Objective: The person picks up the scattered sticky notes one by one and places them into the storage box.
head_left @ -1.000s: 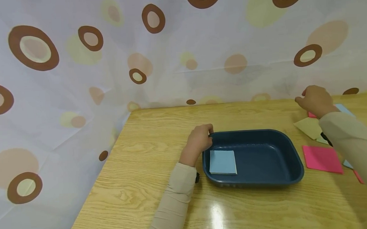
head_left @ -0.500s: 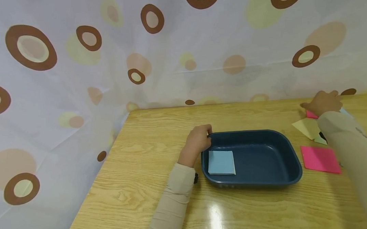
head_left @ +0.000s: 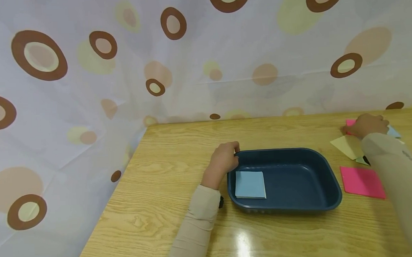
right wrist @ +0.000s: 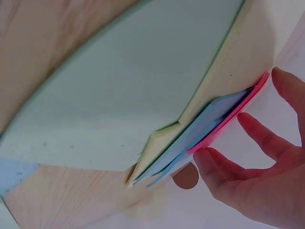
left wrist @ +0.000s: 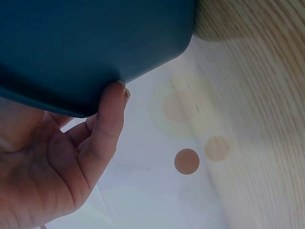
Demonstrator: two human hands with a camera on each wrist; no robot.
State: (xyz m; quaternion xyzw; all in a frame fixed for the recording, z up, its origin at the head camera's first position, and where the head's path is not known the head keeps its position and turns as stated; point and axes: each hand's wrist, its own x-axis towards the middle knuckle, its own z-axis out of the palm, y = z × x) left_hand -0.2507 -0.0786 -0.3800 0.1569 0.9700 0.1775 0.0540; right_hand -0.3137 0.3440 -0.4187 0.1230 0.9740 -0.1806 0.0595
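One left hand, mine, gripping navy tray at ten o'clock; one light-blue pad inside, at nine; my right hand, two o'clock outside, fingers spread, touching edge of far pink pad

Smooth plastic tub; matt paper notes; glossy wood-grain table.

Left hand grips dark-blue tray at its far-left corner; light-blue note stack inside by the left edge. Right hand at pink slip near far edge of table.
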